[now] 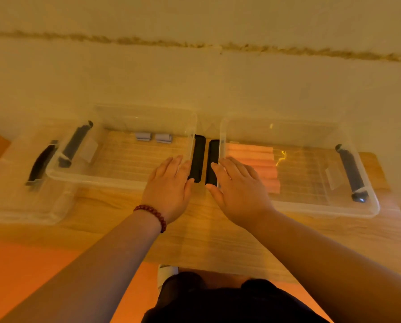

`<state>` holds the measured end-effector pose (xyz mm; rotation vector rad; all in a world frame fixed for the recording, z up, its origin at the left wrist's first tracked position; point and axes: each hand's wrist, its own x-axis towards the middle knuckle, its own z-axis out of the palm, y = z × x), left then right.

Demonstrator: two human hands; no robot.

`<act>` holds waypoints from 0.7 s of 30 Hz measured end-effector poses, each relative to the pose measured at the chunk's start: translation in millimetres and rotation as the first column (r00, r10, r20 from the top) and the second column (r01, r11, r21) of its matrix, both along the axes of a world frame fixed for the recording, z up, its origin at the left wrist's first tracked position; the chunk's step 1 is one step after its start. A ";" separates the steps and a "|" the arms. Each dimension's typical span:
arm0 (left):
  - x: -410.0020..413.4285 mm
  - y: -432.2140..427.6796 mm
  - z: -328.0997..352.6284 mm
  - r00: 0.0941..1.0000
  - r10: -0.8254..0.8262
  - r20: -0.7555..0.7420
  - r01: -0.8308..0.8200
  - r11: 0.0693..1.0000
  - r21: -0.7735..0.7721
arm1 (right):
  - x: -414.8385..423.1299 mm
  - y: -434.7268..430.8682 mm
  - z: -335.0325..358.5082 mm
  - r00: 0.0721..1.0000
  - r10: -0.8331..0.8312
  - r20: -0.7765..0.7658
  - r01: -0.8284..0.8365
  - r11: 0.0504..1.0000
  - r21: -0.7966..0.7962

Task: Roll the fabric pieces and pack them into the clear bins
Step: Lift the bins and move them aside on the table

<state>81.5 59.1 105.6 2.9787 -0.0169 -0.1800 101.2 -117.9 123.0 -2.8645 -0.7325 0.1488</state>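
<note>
A pale wall (194, 85) fills the far half of the view. Below it a wooden surface (218, 241) stands on an orange floor (31, 264).

Two clear bins sit side by side on the surface, their inner ends just apart. The left bin (97, 180) partly overlaps a third clear container (20, 206) at the surface's left end. The right bin (322, 209) reaches toward the right edge.

The person's forearms come in from below. The left hand (169, 190) rests on the near inner corner of the left bin. Its grip is apart, the fingers straight and laid flat. The right hand (239, 190) rests in the same way on the near inner corner of the right bin, its grip also apart and clamped on nothing.

Pink fabric rolls (250, 157) lie side by side in the left end of the right bin, partly hidden by the right hand. Two small grey fabric rolls (143, 137) lie next to each other against the far wall of the left bin.

Two black handles (198, 157) face each other in the gap between the bins, just beyond the fingertips. A red bead bracelet (152, 213) circles the left wrist.
</note>
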 end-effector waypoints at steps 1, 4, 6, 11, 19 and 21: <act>-1.1 10.3 -0.3 1.000 0.017 -0.008 -0.017 1.000 0.002 | 1.5 8.0 0.9 1.000 0.019 -0.010 -0.019 1.000 -0.010; -6.8 42.2 1.5 0.998 0.067 -0.006 -0.067 0.998 0.003 | 3.8 34.7 0.7 0.997 0.065 -0.029 -0.066 0.998 -0.023; -9.9 63.2 2.8 0.995 0.098 0.004 -0.098 0.995 -0.002 | 5.9 54.0 1.1 0.996 0.085 -0.033 -0.086 0.996 -0.026; -14.1 113.2 0.6 0.985 0.168 -0.033 -0.166 0.985 0.042 | 11.4 102.0 0.6 0.988 0.140 -0.070 -0.140 0.990 -0.003; -18.9 164.1 -10.3 0.992 0.106 -0.071 -0.107 0.994 -0.010 | 14.8 171.8 -6.1 0.977 0.175 -0.122 -0.180 0.983 -0.034; -20.9 177.4 -11.5 0.992 0.125 -0.011 -0.125 0.991 -0.040 | 16.8 187.0 -6.0 0.976 0.176 -0.129 -0.183 0.982 -0.048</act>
